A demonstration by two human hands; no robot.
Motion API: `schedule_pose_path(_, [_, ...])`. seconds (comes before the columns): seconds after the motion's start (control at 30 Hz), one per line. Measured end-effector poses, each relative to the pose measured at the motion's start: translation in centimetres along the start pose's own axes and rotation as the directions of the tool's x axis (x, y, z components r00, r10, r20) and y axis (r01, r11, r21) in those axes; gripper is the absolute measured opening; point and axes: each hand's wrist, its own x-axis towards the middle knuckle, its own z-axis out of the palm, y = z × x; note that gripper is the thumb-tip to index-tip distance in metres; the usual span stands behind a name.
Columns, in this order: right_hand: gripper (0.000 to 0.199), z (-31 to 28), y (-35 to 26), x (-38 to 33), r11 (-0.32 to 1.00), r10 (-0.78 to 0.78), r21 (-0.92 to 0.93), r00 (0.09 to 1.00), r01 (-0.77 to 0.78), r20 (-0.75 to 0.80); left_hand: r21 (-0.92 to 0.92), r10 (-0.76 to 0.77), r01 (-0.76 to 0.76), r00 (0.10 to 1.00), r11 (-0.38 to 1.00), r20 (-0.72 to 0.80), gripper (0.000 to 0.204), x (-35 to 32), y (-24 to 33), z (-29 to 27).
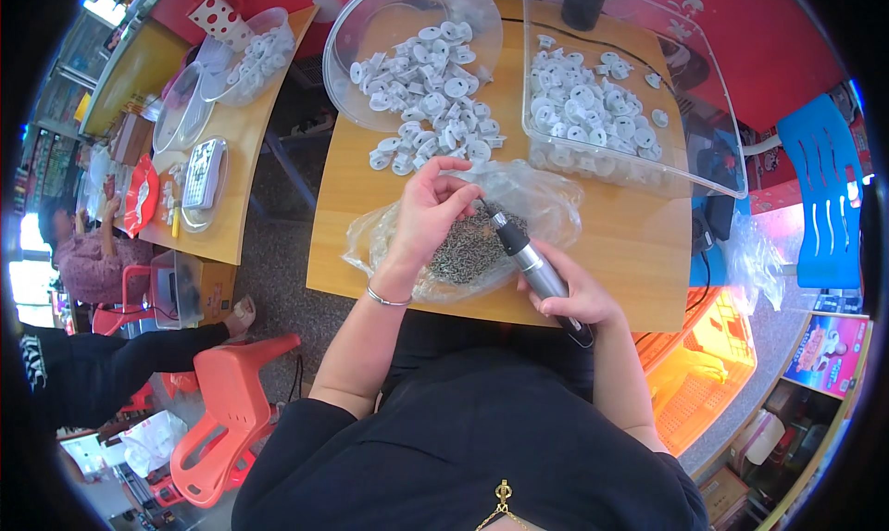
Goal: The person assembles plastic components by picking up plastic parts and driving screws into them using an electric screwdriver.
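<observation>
My right hand is wrapped round a silver and black electric screwdriver, its tip pointing up and to the left. At that tip, my left hand has thumb and forefinger pinched together; whatever is between them is too small to make out. Below both hands lies an opened clear plastic bag with a heap of small metal screws in it. Just beyond the bag, small white plastic parts with round tops are piled on the wooden table.
A round clear tub tips more white parts toward me. Right of it stands a rectangular clear bin holding several more. An orange crate is at my right, a red chair at my left. Another person sits by a side table.
</observation>
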Motion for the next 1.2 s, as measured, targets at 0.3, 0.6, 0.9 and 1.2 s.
schedule_pose_path(0.3, [0.102,-0.2,0.2,0.0,1.000,-0.010,0.002,1.000,0.010,-0.003,0.087,-0.043,0.041,0.999,0.995,0.019,0.029,0.4,1.7,-0.5])
schedule_pose_path(0.6, [0.103,-0.4,0.3,-0.2,0.999,-0.024,0.036,0.999,0.026,-0.035,0.783,0.522,-0.513,0.802,0.353,0.290,0.013,6.5,1.8,0.5])
schedule_pose_path(0.9, [0.102,-0.4,0.2,-0.2,0.998,-0.030,0.051,0.999,0.032,-0.042,0.876,0.418,-0.472,0.818,0.097,0.395,0.017,9.4,-0.5,1.0])
schedule_pose_path(1.2, [0.095,-0.2,-0.3,-0.1,0.998,-0.008,0.057,0.999,0.011,-0.045,-0.062,0.255,-0.256,0.967,0.965,-0.019,0.010,7.2,2.5,-0.1])
